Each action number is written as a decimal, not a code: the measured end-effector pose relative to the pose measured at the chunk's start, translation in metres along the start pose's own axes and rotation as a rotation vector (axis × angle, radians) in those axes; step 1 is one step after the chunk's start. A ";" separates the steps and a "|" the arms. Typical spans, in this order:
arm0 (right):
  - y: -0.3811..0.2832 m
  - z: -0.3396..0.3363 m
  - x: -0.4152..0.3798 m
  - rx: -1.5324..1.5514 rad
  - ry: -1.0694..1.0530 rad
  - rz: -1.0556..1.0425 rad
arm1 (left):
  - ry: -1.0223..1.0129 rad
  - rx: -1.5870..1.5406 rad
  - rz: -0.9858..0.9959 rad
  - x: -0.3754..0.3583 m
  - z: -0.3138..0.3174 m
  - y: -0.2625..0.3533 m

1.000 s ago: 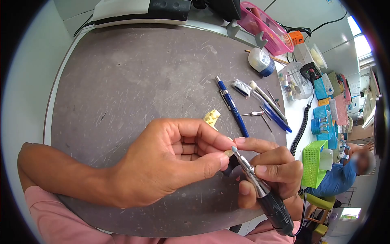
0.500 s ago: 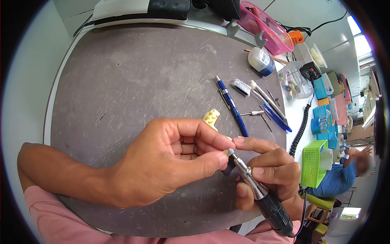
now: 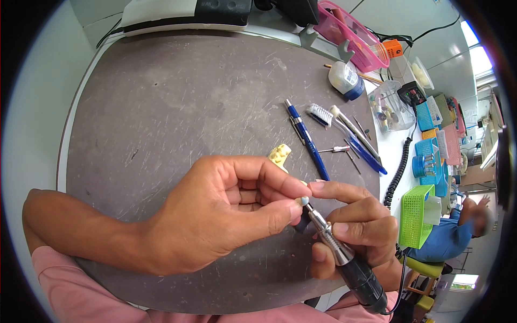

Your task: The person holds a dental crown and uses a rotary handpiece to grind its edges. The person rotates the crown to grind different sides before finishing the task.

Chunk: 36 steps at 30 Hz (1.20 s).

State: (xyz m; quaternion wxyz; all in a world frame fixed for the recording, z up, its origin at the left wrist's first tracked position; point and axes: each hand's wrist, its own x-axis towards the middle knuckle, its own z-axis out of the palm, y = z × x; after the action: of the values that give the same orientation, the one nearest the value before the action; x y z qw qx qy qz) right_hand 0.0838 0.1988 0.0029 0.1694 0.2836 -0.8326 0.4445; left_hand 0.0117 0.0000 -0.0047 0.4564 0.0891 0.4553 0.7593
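My left hand [image 3: 210, 220] is closed, thumb and index fingertip pinching a tiny pale piece [image 3: 299, 201] that looks like a dental crown; most of it is hidden. In my right hand [image 3: 363, 215] is a rotary handpiece [image 3: 358, 277], black at the rear with a metal front, gripped like a pen. Its small light-blue polishing tip [image 3: 305, 200] is up against the pale piece, at my left fingertips. My right index fingertip meets the left one. Just beyond my left fingers lies a yellowish dental cast [image 3: 279, 155], partly covered by them.
To the right lie a blue mechanical pencil [image 3: 308, 141], a white-bristled brush [image 3: 320, 114] and several thin burs. Further back are a jar [image 3: 346, 81] and pink basket [image 3: 350, 37]. A green basket [image 3: 417, 218] stands at right; a person in blue [image 3: 444, 239] sits beyond.
The handpiece's tip has shifted very slightly left against the pale piece. Both hands keep almost the same position. The person in the background has moved a little.
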 end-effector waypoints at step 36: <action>0.007 0.000 -0.001 0.100 0.129 -0.064 | -0.037 0.012 0.037 0.001 0.000 0.000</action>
State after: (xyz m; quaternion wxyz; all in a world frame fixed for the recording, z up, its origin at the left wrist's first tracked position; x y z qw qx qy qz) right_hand 0.0801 0.2029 -0.0023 0.2224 0.2887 -0.7873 0.4973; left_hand 0.0112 0.0009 -0.0054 0.4502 0.1140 0.4495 0.7631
